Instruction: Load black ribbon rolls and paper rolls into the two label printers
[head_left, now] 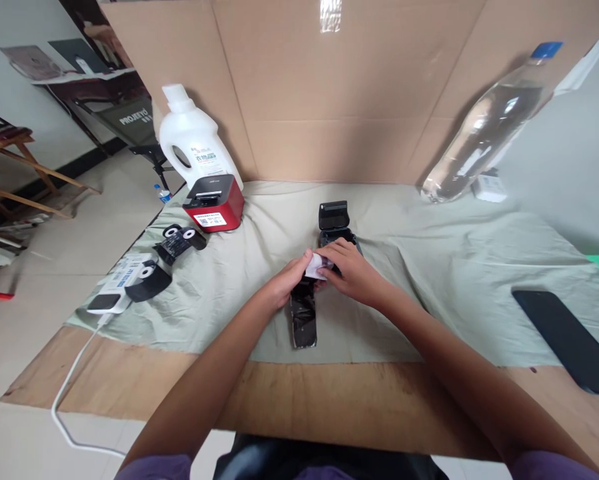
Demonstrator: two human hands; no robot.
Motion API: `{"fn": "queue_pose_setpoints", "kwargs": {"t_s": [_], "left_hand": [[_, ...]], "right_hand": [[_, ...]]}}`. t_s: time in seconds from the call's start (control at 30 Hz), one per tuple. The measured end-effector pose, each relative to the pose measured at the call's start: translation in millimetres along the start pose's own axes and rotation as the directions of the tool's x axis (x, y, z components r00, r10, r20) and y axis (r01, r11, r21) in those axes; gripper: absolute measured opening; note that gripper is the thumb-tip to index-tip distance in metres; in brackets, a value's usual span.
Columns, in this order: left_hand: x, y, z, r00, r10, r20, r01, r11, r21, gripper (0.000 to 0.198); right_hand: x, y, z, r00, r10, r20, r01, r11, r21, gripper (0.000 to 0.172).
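Above the middle of the cloth, my two hands meet around a small white roll (315,265), which looks like paper. My left hand (288,279) grips it from the left, and the fingers of my right hand (353,272) close over its right side. A glossy black strip (304,319) hangs below my left hand toward the table's front edge; whether it joins the white roll is hidden by my fingers. Just behind my right hand stands a small black device (333,217) with its lid raised. My right hand covers part of its body.
To the left are a red box-shaped printer (224,207), a white jug (194,143), loose black rolls (176,243) and a white device (114,290) with a cable. On the right are a large water bottle (489,130) and a phone (569,340). A cardboard wall (349,87) stands behind.
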State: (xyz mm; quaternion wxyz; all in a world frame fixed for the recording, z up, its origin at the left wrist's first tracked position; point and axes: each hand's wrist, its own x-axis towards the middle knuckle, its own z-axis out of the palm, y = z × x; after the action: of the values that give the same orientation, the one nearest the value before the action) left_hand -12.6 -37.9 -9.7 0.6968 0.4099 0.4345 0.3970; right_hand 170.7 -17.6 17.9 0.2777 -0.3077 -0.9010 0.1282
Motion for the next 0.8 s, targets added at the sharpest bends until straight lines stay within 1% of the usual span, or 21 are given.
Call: {"fn": "queue_pose_setpoints", "kwargs": {"t_s": [0.07, 0.13, 0.23, 0.33, 0.47, 0.53, 0.63, 0.67, 0.7, 0.73, 0.77, 0.8], "left_hand": [[-3.8, 6.4, -1.4, 0.997, 0.030, 0.064, -0.035, 0.997, 0.071, 0.070], [-7.0, 13.6, -4.6, 0.989, 0.078, 0.128, -0.100, 0.980, 0.171, 0.064], [-9.0, 22.7, -12.3, 0.978, 0.132, 0.163, -0.181, 0.924, 0.337, 0.052], [-8.8, 27.0, -21.3, 0.973, 0.150, 0.175, -0.217, 0.855, 0.470, 0.047], [-7.8, 26.5, -29.0, 0.965, 0.161, 0.207, -0.246, 0.828, 0.504, 0.042], [-7.0, 25.2, -30.2, 0.961, 0.201, 0.189, -0.272, 0.804, 0.528, 0.038], [-5.9, 24.4, -29.8, 0.947, 0.292, 0.133, -0.315, 0.759, 0.570, 0.034], [-5.6, 24.5, -29.1, 0.933, 0.339, 0.118, -0.343, 0.743, 0.574, 0.031], [-5.4, 24.8, -28.2, 0.910, 0.402, 0.099, -0.381, 0.720, 0.580, 0.027], [-5.4, 25.0, -26.8, 0.875, 0.480, 0.069, -0.421, 0.682, 0.598, 0.023], [-5.5, 25.2, -25.1, 0.823, 0.567, 0.021, -0.450, 0.630, 0.633, 0.020], [-5.9, 25.0, -22.9, 0.757, 0.653, -0.036, -0.459, 0.570, 0.681, 0.020]], "right_hand": [[-0.5, 3.0, 0.3, 0.997, 0.055, -0.051, -0.051, 0.996, 0.072, 0.025], [-1.3, 6.2, 0.2, 0.986, 0.129, -0.106, -0.111, 0.981, 0.157, 0.025], [-1.9, 8.0, -1.2, 0.970, 0.207, -0.131, -0.170, 0.955, 0.244, 0.026], [-1.0, 4.7, -2.9, 0.964, 0.258, -0.071, -0.220, 0.916, 0.335, 0.026], [0.5, -0.9, -3.1, 0.958, 0.274, 0.086, -0.277, 0.798, 0.534, 0.027], [0.5, -1.7, -2.9, 0.957, 0.265, 0.114, -0.278, 0.741, 0.611, 0.029], [-0.3, -1.9, -4.0, 0.955, 0.275, 0.113, -0.279, 0.701, 0.656, 0.030], [-0.6, -2.2, -4.5, 0.953, 0.283, 0.112, -0.283, 0.691, 0.665, 0.031], [-0.8, -2.7, -4.8, 0.950, 0.291, 0.113, -0.287, 0.676, 0.678, 0.031], [-0.9, -3.5, -4.6, 0.948, 0.299, 0.111, -0.289, 0.659, 0.695, 0.032], [-1.0, -4.4, -3.7, 0.946, 0.309, 0.102, -0.287, 0.642, 0.711, 0.031], [-1.1, -5.4, -2.0, 0.944, 0.321, 0.083, -0.279, 0.634, 0.721, 0.031]]}}
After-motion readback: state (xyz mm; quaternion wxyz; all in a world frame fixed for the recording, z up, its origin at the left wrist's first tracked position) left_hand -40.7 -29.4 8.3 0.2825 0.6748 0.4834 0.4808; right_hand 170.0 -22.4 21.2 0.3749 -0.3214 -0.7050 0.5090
